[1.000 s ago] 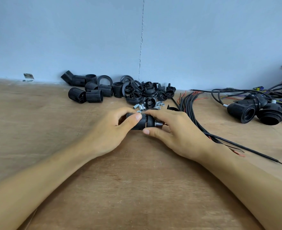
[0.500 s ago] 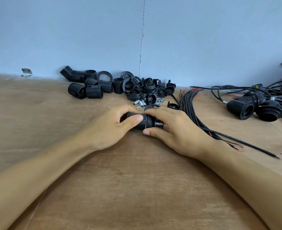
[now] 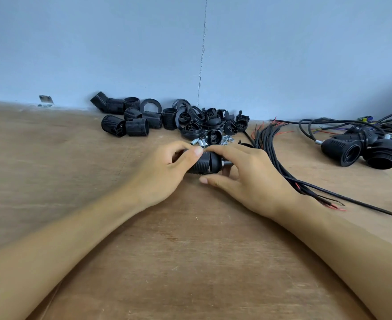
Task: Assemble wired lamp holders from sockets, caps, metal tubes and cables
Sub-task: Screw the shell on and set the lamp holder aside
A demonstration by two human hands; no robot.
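- Screwing the cap (image 3: 216, 160) onto the threaded socket (image 3: 196, 168) looks like the step in hand. The 2 black parts meet at a visible seam, held low over the plywood table (image 3: 190, 250) near the middle of the view.
- The left hand (image 3: 165, 174) grasps the socket body, with the thumb laid across its top and the fingers curled round the far side.
- The right hand (image 3: 252, 179) pinches the cap, with the index finger along the top and the thumb beneath. How its other fingers lie I cannot tell.
- A short metal tube (image 3: 227, 163) sticks out of the cap's right end, between that index finger and thumb.
- To do this well, hold the socket steady with the left hand and turn only the cap with the right.
- Line up the 2 axes so the thread does not cross. If it binds, back off and start the thread again rather than forcing it.
- Grip the cap itself and not the tube, which could work loose if used as a handle.
- Whether a wire already runs through this piece is hidden by the right hand. The loose cables (image 3: 271, 153) lie just beside that hand.
- Spare sockets (image 3: 130, 126), caps (image 3: 191, 131) and tubes (image 3: 199, 142) sit by the wall, within easy reach for the next unit.
- Finished lamp holders (image 3: 352, 151) rest well apart, at far right.
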